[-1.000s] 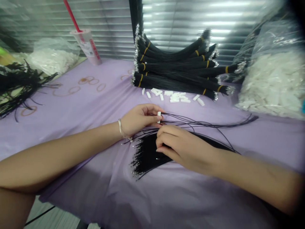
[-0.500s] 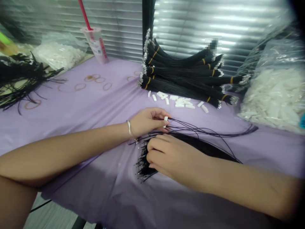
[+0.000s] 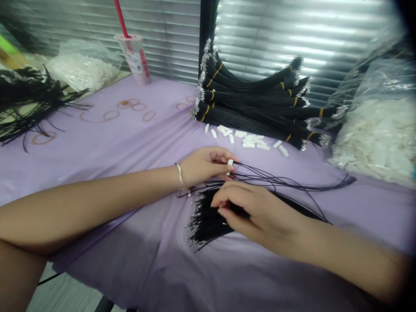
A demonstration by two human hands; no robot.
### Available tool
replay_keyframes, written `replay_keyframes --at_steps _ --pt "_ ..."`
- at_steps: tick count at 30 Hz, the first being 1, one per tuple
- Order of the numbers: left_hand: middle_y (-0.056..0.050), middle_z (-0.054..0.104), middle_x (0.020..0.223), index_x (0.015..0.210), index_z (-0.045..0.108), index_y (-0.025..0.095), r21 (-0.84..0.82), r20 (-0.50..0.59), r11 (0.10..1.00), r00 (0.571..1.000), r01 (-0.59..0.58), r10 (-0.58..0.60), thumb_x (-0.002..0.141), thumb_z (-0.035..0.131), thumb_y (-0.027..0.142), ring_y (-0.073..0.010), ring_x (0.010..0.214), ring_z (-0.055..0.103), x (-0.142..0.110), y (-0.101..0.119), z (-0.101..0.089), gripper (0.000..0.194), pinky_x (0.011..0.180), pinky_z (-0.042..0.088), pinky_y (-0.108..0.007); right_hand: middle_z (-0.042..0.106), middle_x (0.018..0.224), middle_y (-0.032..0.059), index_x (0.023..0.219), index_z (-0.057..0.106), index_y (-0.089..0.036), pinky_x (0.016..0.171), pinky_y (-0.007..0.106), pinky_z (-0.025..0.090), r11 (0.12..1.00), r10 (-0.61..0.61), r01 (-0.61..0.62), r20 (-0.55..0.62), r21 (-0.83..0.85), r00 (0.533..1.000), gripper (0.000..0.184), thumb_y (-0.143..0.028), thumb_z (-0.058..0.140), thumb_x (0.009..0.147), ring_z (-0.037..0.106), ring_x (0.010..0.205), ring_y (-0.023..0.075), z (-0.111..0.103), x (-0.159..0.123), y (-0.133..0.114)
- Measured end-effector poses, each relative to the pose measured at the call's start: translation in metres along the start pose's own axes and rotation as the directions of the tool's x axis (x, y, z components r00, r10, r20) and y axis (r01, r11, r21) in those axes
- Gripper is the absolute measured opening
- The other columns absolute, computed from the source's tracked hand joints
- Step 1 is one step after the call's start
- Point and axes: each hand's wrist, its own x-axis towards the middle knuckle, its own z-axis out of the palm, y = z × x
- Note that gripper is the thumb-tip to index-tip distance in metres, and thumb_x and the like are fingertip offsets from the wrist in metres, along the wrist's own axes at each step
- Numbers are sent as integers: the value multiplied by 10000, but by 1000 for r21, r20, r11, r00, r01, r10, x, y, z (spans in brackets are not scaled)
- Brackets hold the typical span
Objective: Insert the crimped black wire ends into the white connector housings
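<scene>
My left hand [image 3: 209,164] pinches a small white plastic connector housing [image 3: 230,164] between thumb and fingers. Several thin black wires [image 3: 260,173] run from the housing and trail off to the right. Below it, a thick bundle of black wires [image 3: 208,212] lies on the cloth, with silvery metal terminals at its left end. Over this bundle hovers my right hand [image 3: 250,208], its thumb and forefinger drawn together in a pinch. Whatever lies between those fingertips is too small to make out.
Tied bundles of black wires [image 3: 253,99] are stacked against the blinds, with loose white housings [image 3: 251,141] before them. Bags of white pieces stand at right [image 3: 373,138] and far left [image 3: 84,71]. A cup [image 3: 134,60] with a red straw and rubber bands [image 3: 130,105] are behind.
My right hand has lifted slightly and shifted right over the bundle, uncovering more of the terminal ends. My left hand keeps its hold on the housing. The whole view has shifted a little.
</scene>
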Motion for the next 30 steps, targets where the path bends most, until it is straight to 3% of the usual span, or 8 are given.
replay_keyframes --at_steps 4,7,15,23,30 --pt "-23 607 757 915 568 50 -37 19 999 1000 -2 2 772 533 -4 -53 668 604 0 1 -1 157 647 512 -154 541 676 -25 751 545 -168 565 200 362 987 123 -143 -221 -73 967 71 -124 509 794 472 596 77 -14 -2 14" --pt "-47 617 801 909 560 46 -60 31 998 999 30 -29 771 526 -7 -83 720 620 0 3 -2 151 700 539 -207 530 621 -28 696 528 -170 530 212 334 956 235 -275 -289 -107 928 101 -172 506 795 457 553 81 -21 0 25" --pt "-57 633 813 893 567 59 -81 52 996 998 44 -40 767 563 19 -100 745 639 2 2 -7 132 715 550 -207 572 633 -18 672 548 -172 542 220 328 914 332 -382 -289 -137 898 101 -165 500 761 478 561 92 -17 3 35" --pt "-60 641 821 890 565 52 -74 17 996 999 52 -51 753 569 8 -96 722 640 1 4 -3 144 702 551 -207 584 645 -7 672 548 -165 543 222 327 903 344 -403 -311 -150 886 110 -177 497 769 490 577 100 -16 3 34" --pt "-66 648 808 903 559 41 -27 -46 997 996 73 -74 771 542 -6 -83 691 635 1 5 0 141 685 544 -193 575 653 -4 686 551 -159 550 227 322 919 320 -368 -282 -139 905 122 -162 493 793 474 568 96 -8 4 36"
